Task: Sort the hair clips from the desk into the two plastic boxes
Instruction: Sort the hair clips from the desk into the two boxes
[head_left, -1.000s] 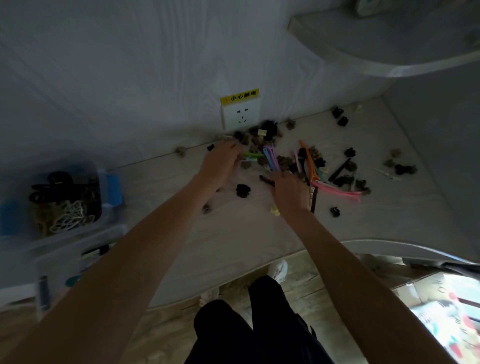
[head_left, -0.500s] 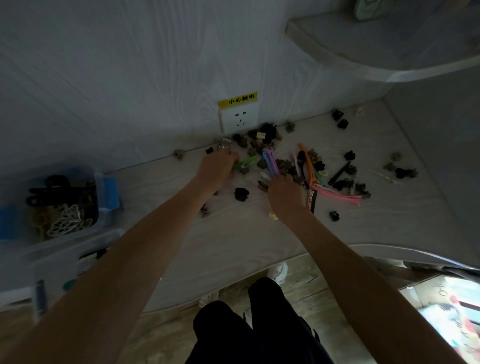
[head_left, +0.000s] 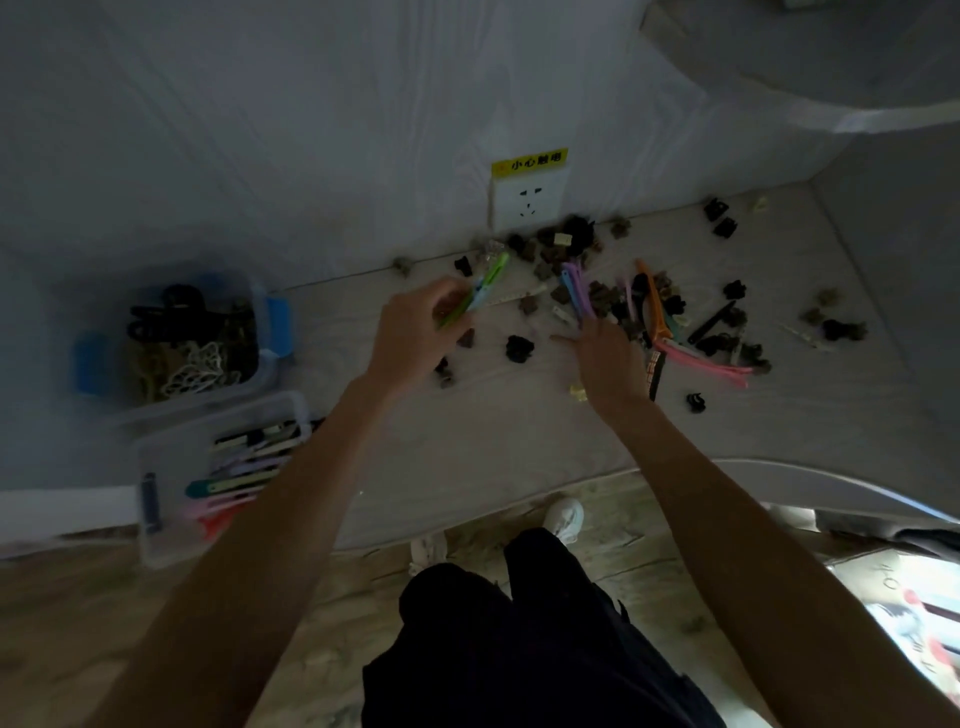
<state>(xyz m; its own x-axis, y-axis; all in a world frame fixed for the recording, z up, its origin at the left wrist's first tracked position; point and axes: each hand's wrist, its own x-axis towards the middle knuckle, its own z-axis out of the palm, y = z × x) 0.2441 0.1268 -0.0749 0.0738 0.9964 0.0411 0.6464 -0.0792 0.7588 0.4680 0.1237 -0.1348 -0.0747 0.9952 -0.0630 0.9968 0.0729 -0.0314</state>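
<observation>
- Left hand (head_left: 410, 338), centre of frame, pinches a green clip (head_left: 480, 291) with a pale blue one, lifted off the counter (head_left: 519, 436).
- Right hand (head_left: 610, 364), just right of centre, grips purple clips (head_left: 576, 288) at the edge of the clip pile (head_left: 675, 312).
- Far box (head_left: 182, 338), left, holds dark and cream claw clips.
- Near box (head_left: 218, 467), lower left, holds long coloured clips.
</observation>
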